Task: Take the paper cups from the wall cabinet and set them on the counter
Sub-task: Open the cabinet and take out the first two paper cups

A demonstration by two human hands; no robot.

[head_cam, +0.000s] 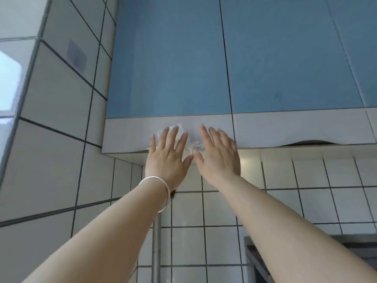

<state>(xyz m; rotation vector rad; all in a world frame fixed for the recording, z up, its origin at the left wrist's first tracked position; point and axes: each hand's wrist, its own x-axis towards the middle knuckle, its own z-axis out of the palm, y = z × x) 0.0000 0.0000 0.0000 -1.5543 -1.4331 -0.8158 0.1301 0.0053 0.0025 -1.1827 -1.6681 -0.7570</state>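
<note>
The wall cabinet [169, 58] hangs overhead with blue doors and a pale band along the bottom; its doors look closed. No paper cups are visible. My left hand [168, 155], with a silver bangle on the wrist, is raised with fingers spread against the pale lower band of the left door. My right hand [219, 155] is beside it, fingers also spread, flat by the same band. Between the two hands a small clear plastic piece [193, 147] shows on the door's lower edge. Neither hand holds anything.
A second blue door [285, 58] lies to the right, with a curved finger recess [310, 142] under it. White tiled walls surround the cabinet. A grey vertical pipe [156, 242] runs below my left wrist. A metal object's edge [257, 254] sits lower right.
</note>
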